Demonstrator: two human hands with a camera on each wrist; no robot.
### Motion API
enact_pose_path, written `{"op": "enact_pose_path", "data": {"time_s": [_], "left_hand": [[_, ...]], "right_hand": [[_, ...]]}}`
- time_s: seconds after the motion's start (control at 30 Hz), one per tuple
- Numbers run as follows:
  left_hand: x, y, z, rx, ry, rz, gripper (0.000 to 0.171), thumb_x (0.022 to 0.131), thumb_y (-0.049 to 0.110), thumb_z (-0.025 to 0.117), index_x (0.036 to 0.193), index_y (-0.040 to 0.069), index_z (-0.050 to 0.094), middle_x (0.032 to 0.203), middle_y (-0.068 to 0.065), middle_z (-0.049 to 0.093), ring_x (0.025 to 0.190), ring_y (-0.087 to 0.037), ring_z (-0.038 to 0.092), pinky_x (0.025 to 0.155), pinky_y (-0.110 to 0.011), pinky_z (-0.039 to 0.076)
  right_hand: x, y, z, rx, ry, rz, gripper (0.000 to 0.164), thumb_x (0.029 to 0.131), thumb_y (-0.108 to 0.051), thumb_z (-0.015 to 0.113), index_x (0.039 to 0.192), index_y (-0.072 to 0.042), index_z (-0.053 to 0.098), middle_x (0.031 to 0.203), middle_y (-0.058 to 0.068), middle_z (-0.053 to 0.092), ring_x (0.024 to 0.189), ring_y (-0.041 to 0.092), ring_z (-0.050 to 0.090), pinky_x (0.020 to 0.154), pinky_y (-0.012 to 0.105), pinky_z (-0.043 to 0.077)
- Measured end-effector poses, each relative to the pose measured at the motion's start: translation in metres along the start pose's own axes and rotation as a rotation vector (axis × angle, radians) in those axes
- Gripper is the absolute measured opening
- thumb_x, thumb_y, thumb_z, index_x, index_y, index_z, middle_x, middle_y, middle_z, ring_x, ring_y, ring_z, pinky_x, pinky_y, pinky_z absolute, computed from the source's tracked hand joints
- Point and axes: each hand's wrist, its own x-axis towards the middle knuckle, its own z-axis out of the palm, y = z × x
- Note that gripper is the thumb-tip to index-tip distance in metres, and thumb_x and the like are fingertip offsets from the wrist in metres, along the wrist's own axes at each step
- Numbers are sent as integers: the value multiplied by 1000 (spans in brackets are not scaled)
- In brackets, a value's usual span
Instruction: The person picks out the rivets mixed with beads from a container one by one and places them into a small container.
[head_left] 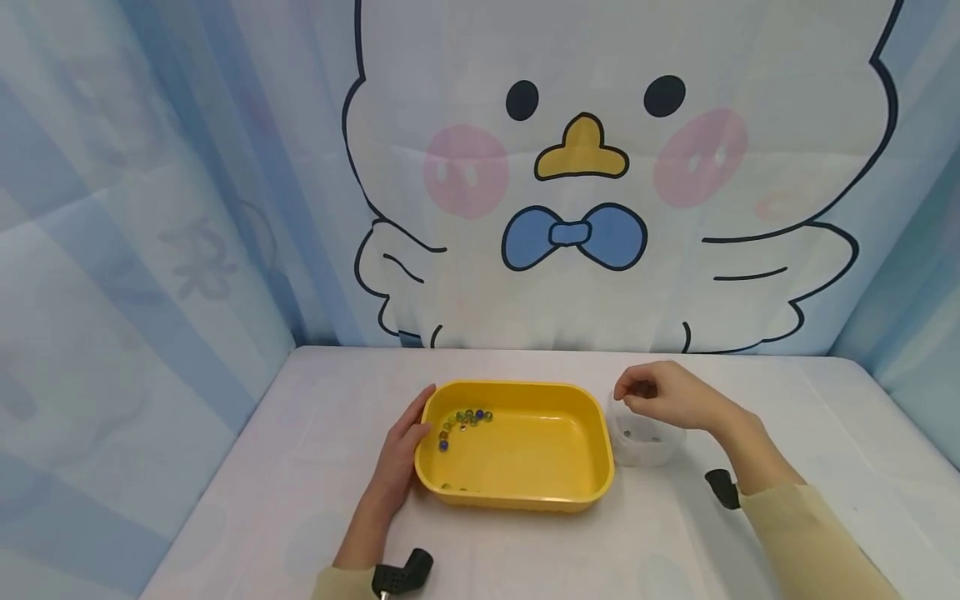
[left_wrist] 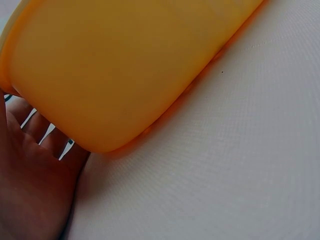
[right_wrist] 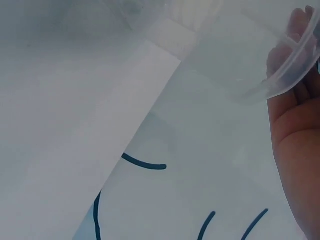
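A yellow plastic basin (head_left: 517, 504) stands on the table with several glass marbles (head_left: 465, 419) inside, mostly near its left end. My left hand (head_left: 397, 454) holds the basin's left side, thumb at the rim and fingers along the outer wall; those fingers (left_wrist: 37, 127) show beside the basin in the left wrist view. Over a small translucent tub (head_left: 645, 454), right of the basin, hovers my right hand (head_left: 675, 396) with curled fingers, thumb and fingertips close together. I cannot tell whether anything is between them. A few marbles (head_left: 628, 434) lie in the tub.
A white cloth covers the table (head_left: 262, 492). Behind it hangs a curtain (head_left: 585, 308) printed with a cartoon chick, and more blue and white curtain (head_left: 112, 292) hangs at the sides. Black wrist cameras (head_left: 405, 571) sit at both sleeves.
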Motion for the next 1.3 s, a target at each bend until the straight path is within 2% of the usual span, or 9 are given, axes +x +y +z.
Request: {"op": "enact_pose_path", "data": {"time_s": [0.57, 0.87, 1.07, 1.3], "left_hand": [[-1, 0, 0, 21, -1, -4, 57, 101, 10, 39, 158, 17, 37, 164, -1, 28, 151, -21, 20, 122, -43, 16], [0, 1, -1, 8, -2, -7, 58, 101, 10, 38, 158, 18, 36, 164, 1, 27, 151, -19, 20, 122, -42, 16], [0, 1, -1, 11, 1, -9, 58, 101, 10, 38, 158, 18, 36, 164, 0, 28, 151, -20, 20, 122, -42, 16], [0, 0, 0, 9, 0, -6, 58, 101, 9, 38, 158, 18, 37, 164, 0, 28, 151, -20, 20, 122, -42, 16]], "right_hand": [[-3, 2, 1, -37, 32, 1, 9, 91, -2, 66, 99, -6, 70, 91, 6, 66, 78, 18, 57, 70, 26, 54], [7, -8, 2, -39, 32, -23, 10, 91, -4, 66, 100, -6, 69, 87, -2, 62, 78, 19, 55, 68, 26, 53], [17, -20, 2, -46, 29, -22, 10, 92, -5, 65, 101, -8, 69, 87, 0, 63, 77, 19, 56, 69, 27, 54], [36, -38, 7, -49, 8, -78, 11, 92, -4, 65, 102, -4, 70, 88, -1, 65, 77, 18, 56, 69, 27, 55]]}}
